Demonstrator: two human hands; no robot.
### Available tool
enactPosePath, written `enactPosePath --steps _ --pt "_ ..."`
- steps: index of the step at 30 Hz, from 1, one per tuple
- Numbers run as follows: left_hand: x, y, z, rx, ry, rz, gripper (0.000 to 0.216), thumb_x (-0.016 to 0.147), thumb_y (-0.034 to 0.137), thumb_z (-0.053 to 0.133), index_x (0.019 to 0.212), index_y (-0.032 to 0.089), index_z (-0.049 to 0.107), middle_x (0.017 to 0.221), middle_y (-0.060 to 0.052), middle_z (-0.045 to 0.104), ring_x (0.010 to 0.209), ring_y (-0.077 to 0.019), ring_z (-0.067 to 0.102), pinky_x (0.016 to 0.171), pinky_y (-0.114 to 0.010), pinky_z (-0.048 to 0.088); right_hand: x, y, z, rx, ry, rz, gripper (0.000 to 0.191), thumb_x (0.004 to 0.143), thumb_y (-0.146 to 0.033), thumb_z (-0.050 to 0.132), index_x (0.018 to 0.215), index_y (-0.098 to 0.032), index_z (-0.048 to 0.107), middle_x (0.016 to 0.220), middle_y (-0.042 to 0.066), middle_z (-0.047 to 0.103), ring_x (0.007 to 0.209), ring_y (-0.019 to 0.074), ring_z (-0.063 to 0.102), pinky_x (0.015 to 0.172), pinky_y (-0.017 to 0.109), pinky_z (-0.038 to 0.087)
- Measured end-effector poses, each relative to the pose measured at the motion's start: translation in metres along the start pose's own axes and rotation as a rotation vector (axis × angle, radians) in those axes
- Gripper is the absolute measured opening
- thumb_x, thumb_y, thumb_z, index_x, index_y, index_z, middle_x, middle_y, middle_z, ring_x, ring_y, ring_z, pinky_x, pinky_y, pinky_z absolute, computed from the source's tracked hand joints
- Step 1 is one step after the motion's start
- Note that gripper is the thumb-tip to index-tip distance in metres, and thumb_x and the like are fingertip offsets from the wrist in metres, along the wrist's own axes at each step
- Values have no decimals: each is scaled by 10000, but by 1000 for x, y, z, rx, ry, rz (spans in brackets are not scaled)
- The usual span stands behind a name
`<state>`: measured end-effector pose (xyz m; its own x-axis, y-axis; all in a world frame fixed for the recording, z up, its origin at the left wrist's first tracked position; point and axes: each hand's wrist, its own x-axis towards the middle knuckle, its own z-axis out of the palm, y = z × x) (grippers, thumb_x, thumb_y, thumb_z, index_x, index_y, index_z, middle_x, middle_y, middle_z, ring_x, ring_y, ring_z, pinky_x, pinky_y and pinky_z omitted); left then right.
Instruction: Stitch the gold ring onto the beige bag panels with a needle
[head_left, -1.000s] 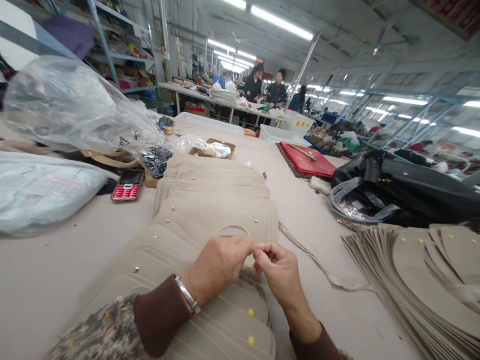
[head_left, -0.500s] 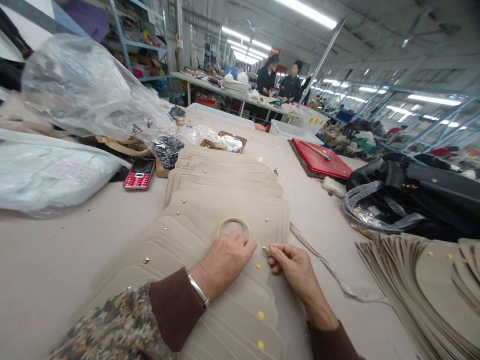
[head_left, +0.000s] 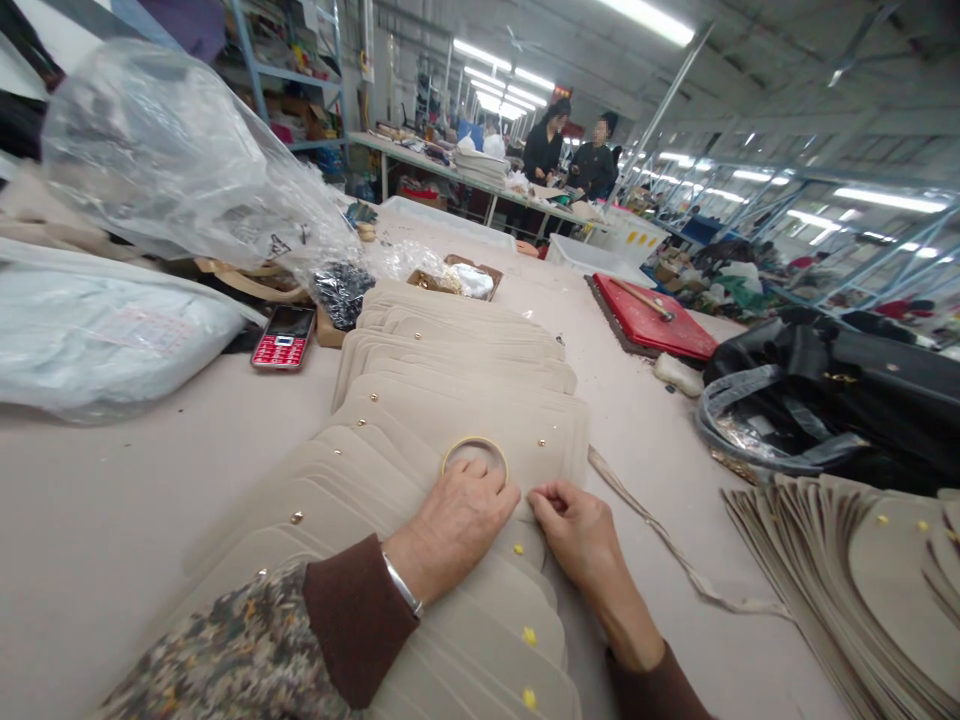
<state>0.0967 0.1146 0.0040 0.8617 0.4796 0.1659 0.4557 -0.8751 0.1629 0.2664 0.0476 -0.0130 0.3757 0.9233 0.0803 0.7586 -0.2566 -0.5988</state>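
My left hand [head_left: 461,520] is closed on a roll of yellow tape [head_left: 507,462], which stands up in a ring behind its fingers. It rests over overlapping beige panels [head_left: 442,395] with small metal studs. At the panels' right edge, my right hand [head_left: 574,520] is pinched shut, its fingertips close to the left thumb. The bit of yellow tape that showed at these fingertips is now hidden, as is the stud there. Nearer to me, a yellow tape piece [head_left: 529,636] covers a spot on another panel, with similar pieces in line with it.
More beige panels [head_left: 810,560] fan out at right, beside a black handbag [head_left: 862,390]. A red board [head_left: 652,315] with a hammer lies behind. A red-keyed phone [head_left: 283,338] and plastic bags [head_left: 172,170] are at left. A narrow beige strip [head_left: 667,545] trails rightward. Two people stand far back.
My right hand has moved slightly left onto the stud, and its fingertips now cover the stud and the yellow tape bit. My left hand keeps the tape roll. The view has shifted slightly.
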Motion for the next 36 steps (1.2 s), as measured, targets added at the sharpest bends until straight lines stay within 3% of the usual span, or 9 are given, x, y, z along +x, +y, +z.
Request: enactPosePath --steps 4,8,12,18,24,30,33,36 --pt "-1 0 1 -6 -10 -4 97 907 112 482 864 171 546 863 -67 585 790 -235 505 725 -378 416 -4 8 0 -20 56 4 184 788 -344 614 882 -187 630 505 -33 627 470 172 599 491 255 418" --pt "-1 -2 1 -11 7 2 94 898 104 484 872 172 543 865 -64 576 795 -226 499 739 -371 412 -14 13 2 -24 86 -108 188 841 -332 585 713 -199 619 649 18 684 573 162 633 580 254 453" --pt "-2 -4 -2 -9 12 15 105 893 95 474 879 177 538 871 -59 570 802 -228 490 745 -369 411 -16 11 7 -100 133 -193 201 883 -281 533 763 -189 666 736 45 700 673 174 648 657 266 451" --pt "-2 -7 -6 -32 48 37 116 917 107 440 899 173 534 879 -56 556 798 -211 488 753 -354 416 -9 1 9 -179 109 -264 193 895 -257 507 882 -199 691 775 43 717 665 156 640 646 237 427" --pt "-5 -17 -13 -57 58 20 126 924 104 429 868 172 519 853 -44 557 794 -201 493 696 -319 413 -12 -8 -6 -140 -70 -193 182 812 -202 533 717 -206 688 615 -8 663 565 126 585 555 209 376" --pt "-6 -15 -18 -187 117 87 145 942 127 422 865 177 533 811 -21 567 750 -163 529 681 -270 440 -21 0 -17 94 -287 -31 179 714 -154 559 571 -179 664 488 -25 623 455 119 552 433 187 326" --pt "-6 -11 -15 -336 202 122 132 959 174 434 1016 185 552 874 -26 635 817 -153 607 750 -262 489 -22 0 -19 191 -155 -38 156 766 -201 583 679 -178 711 596 1 687 539 144 608 505 210 422" --pt "-7 -9 -11 -398 259 154 339 967 185 427 1306 199 415 1053 -63 670 941 -168 645 819 -288 521 -24 -6 -22 328 60 -170 158 833 -245 584 866 -175 722 793 40 727 699 165 652 639 243 498"
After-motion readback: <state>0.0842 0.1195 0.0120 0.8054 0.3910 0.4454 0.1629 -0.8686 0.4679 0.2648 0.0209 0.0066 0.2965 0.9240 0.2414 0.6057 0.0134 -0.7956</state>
